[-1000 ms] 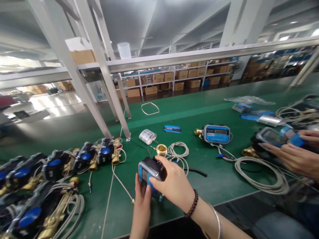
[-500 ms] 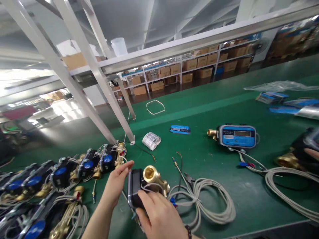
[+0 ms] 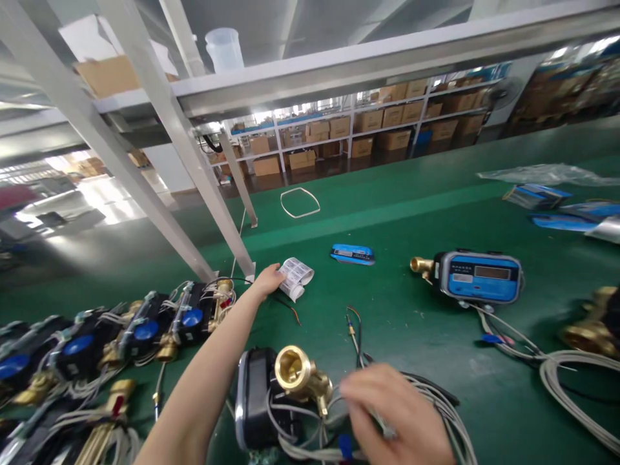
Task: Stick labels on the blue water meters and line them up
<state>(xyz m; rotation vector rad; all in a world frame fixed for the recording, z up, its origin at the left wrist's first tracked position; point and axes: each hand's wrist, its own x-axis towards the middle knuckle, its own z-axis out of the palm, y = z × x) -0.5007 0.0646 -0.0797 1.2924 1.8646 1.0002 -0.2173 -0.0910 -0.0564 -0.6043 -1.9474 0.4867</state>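
Observation:
My left hand (image 3: pixel 269 281) reaches forward to a curled sheet of printed labels (image 3: pixel 296 278), its fingers closed on the sheet's left edge. Below it, near the table's front edge, a black-cased meter with a brass pipe fitting (image 3: pixel 294 374) rests on its side, the brass opening facing up. Neither hand is on that meter. My right hand (image 3: pixel 397 413) is smeared by motion just right of the brass fitting, over the coiled grey cable (image 3: pixel 448 413); whether its fingers hold anything is not visible. Bare wire ends (image 3: pixel 352 316) lie beyond it.
Several black meters with blue caps (image 3: pixel 192 316) crowd the left side. A blue-faced meter (image 3: pixel 482 276) lies at the right, with another brass fitting (image 3: pixel 588 329) beyond it. A blue faceplate (image 3: pixel 352 254) and a white loop (image 3: pixel 300 203) lie farther back. Metal posts (image 3: pixel 194 161) rise at the left.
My left hand has left the meter and reached forward to the label sheet. My right hand has come off the meter and moved right over the cable.

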